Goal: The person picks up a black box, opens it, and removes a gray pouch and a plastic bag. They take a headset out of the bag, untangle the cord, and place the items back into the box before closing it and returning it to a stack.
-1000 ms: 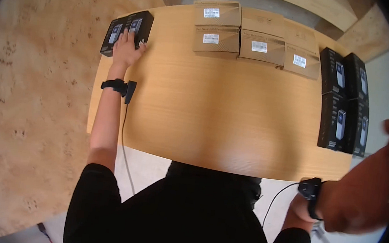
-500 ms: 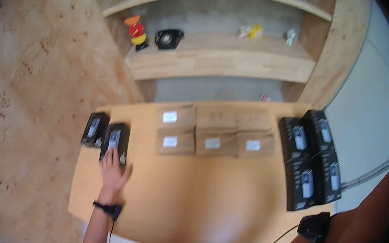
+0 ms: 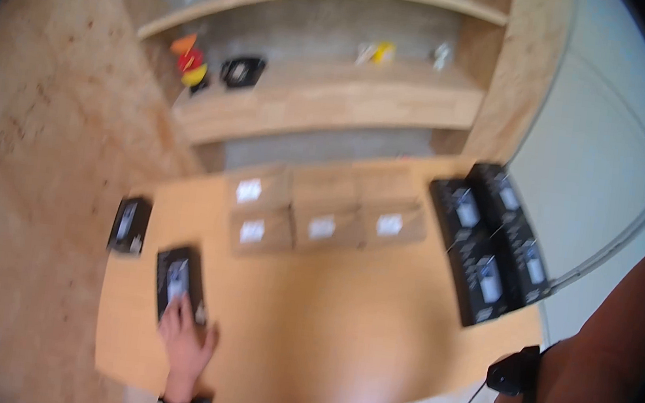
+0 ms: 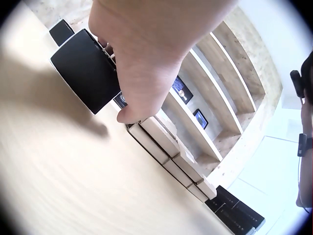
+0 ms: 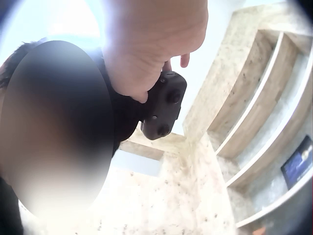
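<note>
In the head view my left hand (image 3: 187, 345) lies over the near end of a black box (image 3: 173, 270), its fingers straight on the printed top. The left wrist view shows that box's dark end face (image 4: 85, 71) on the table, with the thumb held apart from it. My right hand (image 5: 151, 54) is raised beside the head in the right wrist view. Thumb and fingers grip a black head-worn camera (image 5: 164, 107) with round lenses. Only the right forearm and its wrist camera (image 3: 516, 375) appear at the head view's right edge.
A second black box (image 3: 130, 225) stands near the table's left edge. Several brown cartons (image 3: 329, 214) are stacked at the back middle. Several black boxes (image 3: 480, 287) form a block on the right. Behind the table is a wooden shelf (image 3: 333, 107) with a black telephone (image 3: 243, 71).
The left hand has drawn one black box toward me, away from the other. The head view has tilted up, bringing the shelf into sight, and the right arm has risen at the edge.
</note>
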`<state>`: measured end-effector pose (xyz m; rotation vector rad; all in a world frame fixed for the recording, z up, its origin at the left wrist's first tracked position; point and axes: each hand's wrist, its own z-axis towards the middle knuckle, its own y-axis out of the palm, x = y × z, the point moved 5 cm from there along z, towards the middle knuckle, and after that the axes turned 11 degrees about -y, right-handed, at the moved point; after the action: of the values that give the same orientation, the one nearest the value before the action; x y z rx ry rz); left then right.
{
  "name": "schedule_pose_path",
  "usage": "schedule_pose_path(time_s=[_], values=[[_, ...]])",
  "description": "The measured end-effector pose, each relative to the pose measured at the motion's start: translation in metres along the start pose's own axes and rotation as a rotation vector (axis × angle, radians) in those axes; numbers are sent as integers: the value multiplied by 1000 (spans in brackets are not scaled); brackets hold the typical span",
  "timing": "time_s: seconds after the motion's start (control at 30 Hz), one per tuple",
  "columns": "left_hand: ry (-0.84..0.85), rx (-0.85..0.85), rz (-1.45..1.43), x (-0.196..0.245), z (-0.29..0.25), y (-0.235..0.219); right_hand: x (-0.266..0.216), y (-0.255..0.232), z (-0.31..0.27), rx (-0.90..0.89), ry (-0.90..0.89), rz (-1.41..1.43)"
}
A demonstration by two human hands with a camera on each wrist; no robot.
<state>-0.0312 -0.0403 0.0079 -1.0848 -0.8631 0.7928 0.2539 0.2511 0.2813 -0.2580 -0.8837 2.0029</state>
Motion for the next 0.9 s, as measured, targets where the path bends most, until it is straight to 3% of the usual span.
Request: schedule_pose_path(time_s=[0.43,0.5,0.53,0.6,0.67,0.7,0.73,0.77,0.8,0.87,0.9], values=[[57,28,-13,54,-55,-7,-25,-4,23,121,-117,60],[56,-20,3,35,-87,-17,-27,-9,33,223,-134,67],[63,-75,-81,60,-75,-23,-26,-12,36,298,-122,62],[108,-136,-200,66,-87,-30,-35,-14,25,496,-89,34],[175,-243,-318,71,-98,-41,-39,12,-3,681,148,64],[211,-297,-380,73,-99,-45,-41,43,-29,670,395,129],[241,-359,-433,73,-98,-46,-44,81,-55,560,652,203],[268,-423,-483,70,-99,-47,-48,120,-78,329,888,258],[295,-493,-526,69,-99,-49,-52,158,-97,210,1025,400],[242,-573,-604,68,-89,-56,-74,220,-130,70,1135,555],[188,-624,-653,69,-82,-57,-84,237,-135,26,1091,575]])
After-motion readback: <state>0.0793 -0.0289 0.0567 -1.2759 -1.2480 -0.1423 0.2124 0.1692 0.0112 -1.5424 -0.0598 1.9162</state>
